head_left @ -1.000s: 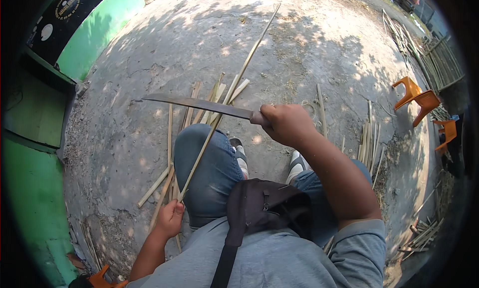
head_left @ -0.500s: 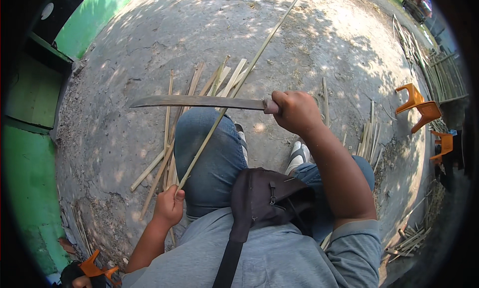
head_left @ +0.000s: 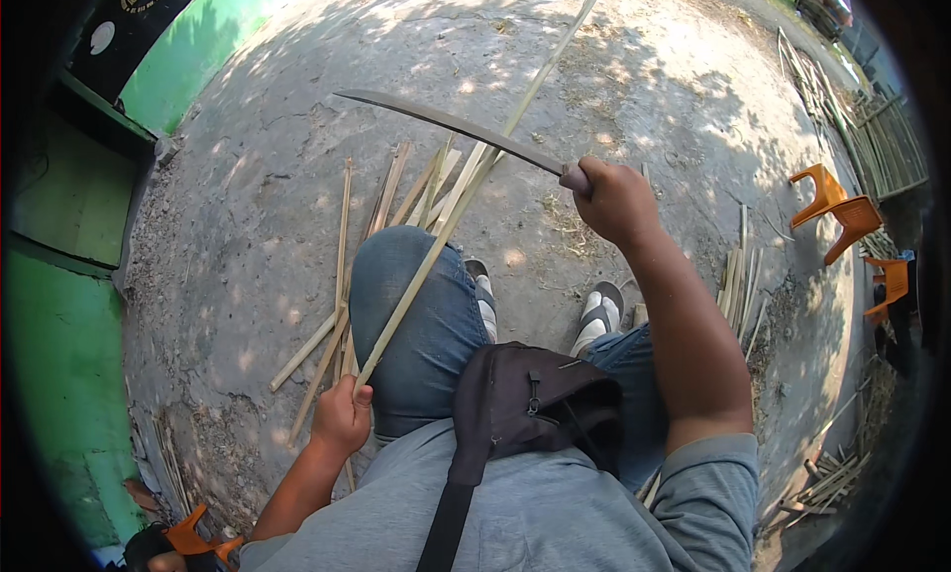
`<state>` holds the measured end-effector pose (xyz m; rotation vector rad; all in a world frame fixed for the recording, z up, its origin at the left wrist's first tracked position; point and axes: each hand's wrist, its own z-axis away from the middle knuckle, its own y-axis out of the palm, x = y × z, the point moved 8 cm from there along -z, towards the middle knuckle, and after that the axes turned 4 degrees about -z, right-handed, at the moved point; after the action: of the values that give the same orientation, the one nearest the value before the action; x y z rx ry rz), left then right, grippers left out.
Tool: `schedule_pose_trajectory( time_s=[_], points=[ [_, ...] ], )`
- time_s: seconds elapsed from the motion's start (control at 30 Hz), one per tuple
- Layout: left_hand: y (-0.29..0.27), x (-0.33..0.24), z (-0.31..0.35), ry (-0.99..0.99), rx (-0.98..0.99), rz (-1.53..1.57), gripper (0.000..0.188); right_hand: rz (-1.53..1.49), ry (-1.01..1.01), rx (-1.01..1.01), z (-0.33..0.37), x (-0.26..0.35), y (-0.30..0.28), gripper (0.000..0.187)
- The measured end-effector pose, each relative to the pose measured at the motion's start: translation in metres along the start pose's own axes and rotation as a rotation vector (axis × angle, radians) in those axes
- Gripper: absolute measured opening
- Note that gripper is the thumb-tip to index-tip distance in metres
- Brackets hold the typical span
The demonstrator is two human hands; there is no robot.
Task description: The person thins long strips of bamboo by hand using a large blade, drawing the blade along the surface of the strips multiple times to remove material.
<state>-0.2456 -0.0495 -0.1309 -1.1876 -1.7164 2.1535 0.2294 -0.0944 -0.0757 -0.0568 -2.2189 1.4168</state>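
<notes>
My left hand (head_left: 342, 415) is closed round the near end of a long pale bamboo strip (head_left: 421, 275). The strip slants over my bent left knee and away toward the far right. My right hand (head_left: 616, 204) grips the short handle of a machete (head_left: 461, 127), whose long, slightly curved blade points to the far left. The blade crosses the far half of the strip; whether they touch I cannot tell. Beyond my left knee lies a fan of cut bamboo strips (head_left: 394, 188) on the ground, partly hidden by the leg.
More strips (head_left: 738, 285) lie to the right of my right foot. Orange plastic stools (head_left: 837, 210) stand at the right, near piled bamboo poles (head_left: 822, 106). A green wall (head_left: 64, 374) borders the left. Part of another person (head_left: 163, 557) shows at the lower left, by an orange stool (head_left: 193, 534).
My right hand has moved a little right and farther out; the machete now tilts, its tip swung away from me. The blade crosses the strip farther along. The strip's broader face now shows.
</notes>
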Motion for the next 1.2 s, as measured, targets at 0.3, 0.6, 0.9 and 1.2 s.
schedule_pose_trajectory(
  time_s=[0.3,0.6,0.9,1.2],
  points=[
    [0.002,-0.004,-0.002,0.001,0.023,0.000,0.056,-0.020,-0.169,0.098,0.017,0.053,0.006,0.020],
    [0.004,0.005,-0.002,0.003,0.021,-0.087,0.054,-0.029,-0.207,-0.007,0.017,0.046,0.018,0.015],
    [0.003,0.000,-0.007,0.009,-0.022,-0.059,0.054,0.014,-0.182,-0.028,0.007,0.035,0.017,0.013],
    [0.005,0.014,-0.002,-0.030,0.039,-0.082,0.056,-0.011,-0.241,0.018,0.019,0.060,0.019,0.014]
  ],
)
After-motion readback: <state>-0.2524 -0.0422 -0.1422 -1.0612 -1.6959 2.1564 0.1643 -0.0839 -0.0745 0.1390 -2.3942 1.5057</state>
